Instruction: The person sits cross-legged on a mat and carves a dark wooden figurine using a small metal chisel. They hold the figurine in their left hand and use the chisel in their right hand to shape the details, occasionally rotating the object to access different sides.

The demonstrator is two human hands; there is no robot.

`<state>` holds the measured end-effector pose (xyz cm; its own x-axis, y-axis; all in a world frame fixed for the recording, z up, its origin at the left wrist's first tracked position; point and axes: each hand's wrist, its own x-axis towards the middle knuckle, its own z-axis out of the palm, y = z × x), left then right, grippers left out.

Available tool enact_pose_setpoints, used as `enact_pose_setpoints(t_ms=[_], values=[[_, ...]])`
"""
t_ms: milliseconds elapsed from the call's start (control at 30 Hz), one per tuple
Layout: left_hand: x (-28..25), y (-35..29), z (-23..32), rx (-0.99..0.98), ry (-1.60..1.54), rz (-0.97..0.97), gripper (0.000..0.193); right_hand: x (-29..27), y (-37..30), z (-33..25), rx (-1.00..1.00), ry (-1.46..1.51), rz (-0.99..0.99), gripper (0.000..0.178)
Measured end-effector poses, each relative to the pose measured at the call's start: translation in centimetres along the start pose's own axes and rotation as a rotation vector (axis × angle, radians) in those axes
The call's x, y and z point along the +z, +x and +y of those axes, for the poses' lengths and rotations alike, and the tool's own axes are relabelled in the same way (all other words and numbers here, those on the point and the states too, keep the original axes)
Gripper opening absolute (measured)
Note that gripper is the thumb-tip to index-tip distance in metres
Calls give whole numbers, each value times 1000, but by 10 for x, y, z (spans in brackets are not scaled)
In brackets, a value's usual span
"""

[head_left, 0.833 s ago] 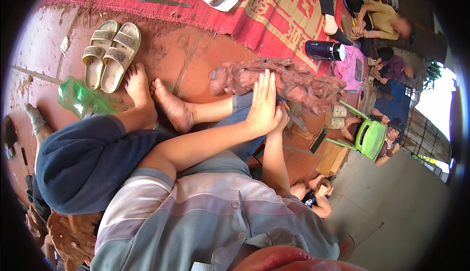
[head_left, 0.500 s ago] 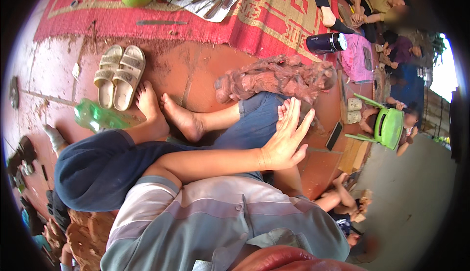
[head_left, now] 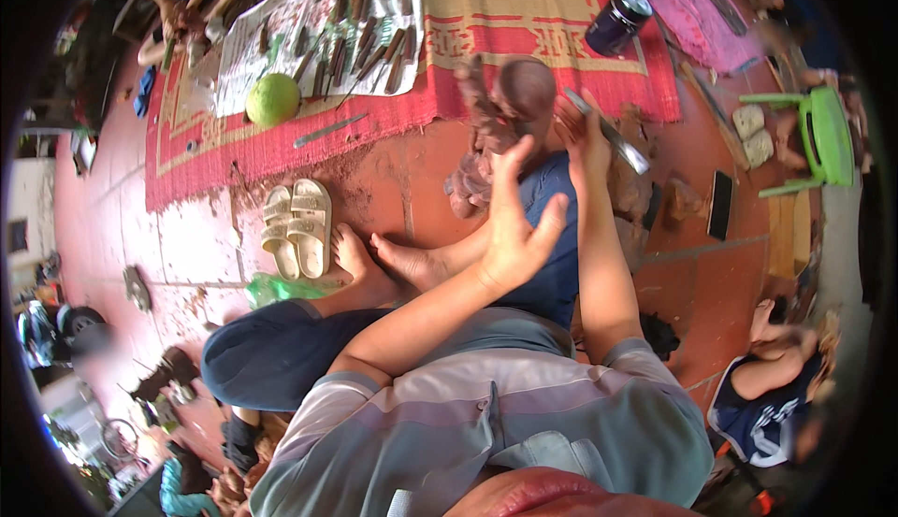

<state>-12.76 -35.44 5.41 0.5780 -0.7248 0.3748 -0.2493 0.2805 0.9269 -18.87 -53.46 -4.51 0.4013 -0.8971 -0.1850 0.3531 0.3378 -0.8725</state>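
A reddish-brown wood carving (head_left: 510, 106) with a rounded top is tilted up just beyond my knee. My left hand (head_left: 520, 227) is in front of it, fingers stretched and thumb apart, holding nothing; whether its fingertips touch the wood I cannot tell. My right hand (head_left: 586, 148) is to the right of the carving, its fingers closed round a flat metal tool (head_left: 629, 150) whose bright end sticks out to the right. The tool's exact kind does not show. My legs are folded under the carving.
Several carving tools (head_left: 360, 35) lie on a newspaper (head_left: 253, 78) on the red mat (head_left: 206, 166), near a green pomelo-like fruit (head_left: 272, 99). Sandals (head_left: 297, 227), a green plastic bottle (head_left: 281, 290), a dark tumbler (head_left: 619, 21) and a green chair (head_left: 825, 138) stand around. Other people sit nearby.
My view has swung, shifting the surroundings. The carving, lying lengthwise before, is now tipped up. My hands, overlapped before, are apart, and the metal tool shows in the right one.
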Motion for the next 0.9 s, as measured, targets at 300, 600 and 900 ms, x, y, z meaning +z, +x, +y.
enact_pose_setpoints(t_ms=[300, 600, 900], values=[[-46, 76, -17, -192, -176, 373, 48, 79, -22, 56, -130, -112, -23, 47], [-84, 105, -5, -267, 116, 183, 99, 83, -114, 89, 177, 202, -102, 58], [-105, 61, 27, -303, 214, 196, 89, 9, -30, 42, 104, -292, 0, 39]])
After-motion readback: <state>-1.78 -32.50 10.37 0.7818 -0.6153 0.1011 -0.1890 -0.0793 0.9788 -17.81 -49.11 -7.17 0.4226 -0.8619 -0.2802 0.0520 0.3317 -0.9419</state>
